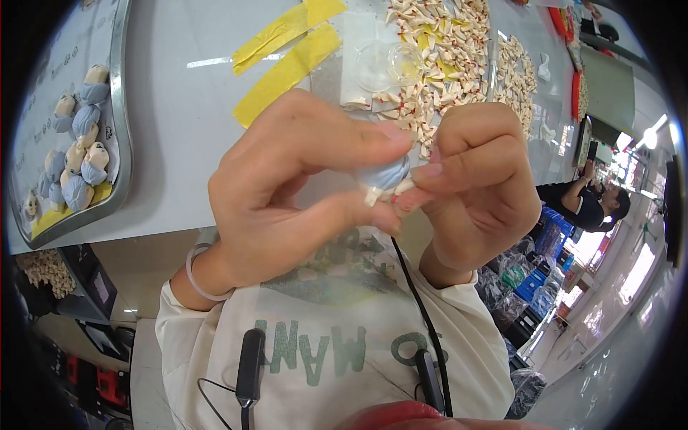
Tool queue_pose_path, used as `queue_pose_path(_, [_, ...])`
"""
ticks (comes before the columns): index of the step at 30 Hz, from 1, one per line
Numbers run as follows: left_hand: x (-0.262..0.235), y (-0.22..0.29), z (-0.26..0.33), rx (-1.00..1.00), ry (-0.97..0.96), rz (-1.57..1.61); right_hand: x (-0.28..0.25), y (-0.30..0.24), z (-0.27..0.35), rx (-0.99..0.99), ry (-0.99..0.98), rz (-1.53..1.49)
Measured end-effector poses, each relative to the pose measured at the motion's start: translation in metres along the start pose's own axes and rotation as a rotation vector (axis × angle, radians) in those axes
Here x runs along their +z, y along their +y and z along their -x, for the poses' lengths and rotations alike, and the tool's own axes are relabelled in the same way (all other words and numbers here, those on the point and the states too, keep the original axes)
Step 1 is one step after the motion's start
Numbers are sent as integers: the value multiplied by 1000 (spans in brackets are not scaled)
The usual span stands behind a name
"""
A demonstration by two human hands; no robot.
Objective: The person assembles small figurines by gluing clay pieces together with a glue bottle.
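Observation:
Both hands are raised close to the camera over the front edge of a white table (179,143). My left hand (287,193) pinches a small blue and white figurine part (387,175) between thumb and fingers. My right hand (476,179) grips the same piece from the right with its fingertips, and a small cream part with a red mark sticks out below. Most of the piece is hidden by the fingers.
A metal tray (122,143) at the left holds several blue and cream figurines (79,158). A heap of small cream parts (437,50) lies at the back, with a clear dish (390,64) and yellow tape strips (287,64). Another person (588,201) sits at the far right.

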State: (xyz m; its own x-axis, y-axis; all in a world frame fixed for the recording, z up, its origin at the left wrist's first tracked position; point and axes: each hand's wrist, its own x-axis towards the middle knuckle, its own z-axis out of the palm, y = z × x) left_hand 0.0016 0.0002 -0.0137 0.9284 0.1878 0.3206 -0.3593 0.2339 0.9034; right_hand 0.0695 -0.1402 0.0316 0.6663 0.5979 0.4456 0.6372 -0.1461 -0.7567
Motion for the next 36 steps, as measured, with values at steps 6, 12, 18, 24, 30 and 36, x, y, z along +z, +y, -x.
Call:
queue_pose_path(6, [3,1,2,114,-18,-209,-4,5,4,3,-38,-35])
queue_pose_path(12, [3,-6,1,81,-61,-133,-10,7,8,111,7,-212])
queue_pose_path(18, [5,-4,2,-36,35,3,-55,35,6,230,152,278])
queue_pose_path(24, [4,-3,2,-53,21,-57,-47,41,8,195,-83,535])
queue_pose_path(30, [7,-3,3,-86,44,-21,-49,44,5,150,-62,560])
queue_pose_path(36, [10,-1,-3,-76,36,-13,-59,41,5,173,164,378])
